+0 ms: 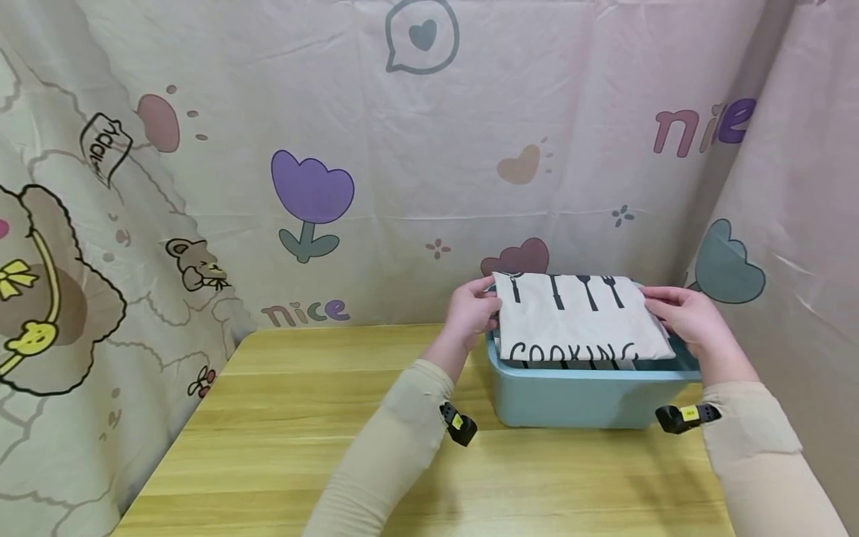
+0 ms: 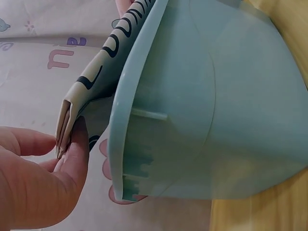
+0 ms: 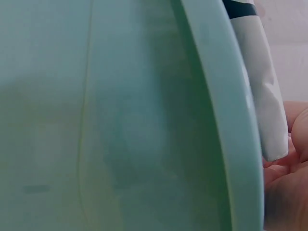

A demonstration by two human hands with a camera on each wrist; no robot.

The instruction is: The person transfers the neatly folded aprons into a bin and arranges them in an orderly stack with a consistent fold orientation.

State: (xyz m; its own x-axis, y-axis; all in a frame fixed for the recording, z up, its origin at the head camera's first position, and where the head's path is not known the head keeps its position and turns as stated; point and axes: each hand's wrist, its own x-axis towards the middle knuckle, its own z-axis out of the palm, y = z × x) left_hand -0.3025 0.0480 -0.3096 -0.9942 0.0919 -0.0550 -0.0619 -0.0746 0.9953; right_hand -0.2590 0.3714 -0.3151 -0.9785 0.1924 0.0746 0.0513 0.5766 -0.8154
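A folded white cloth (image 1: 580,321), printed with dark cutlery shapes and the word COOKING, lies level over the mouth of a light-blue plastic bin (image 1: 570,403). My left hand (image 1: 472,307) pinches its left edge; in the left wrist view the thumb and fingers of that hand (image 2: 41,185) meet around several fabric layers. At the opposite edge my right hand (image 1: 686,317) holds the cloth. The right wrist view has the bin's wall (image 3: 134,120) in front, with the right hand (image 3: 290,185) partly cut off beside the cloth's corner (image 3: 269,110).
Under the cloth's front edge shows a strip of dark-and-white printed material (image 1: 570,365) inside the bin. The bin stands on a wood-grain table (image 1: 335,425), towards its right side. Printed curtains (image 1: 403,149) hang behind and at both sides.
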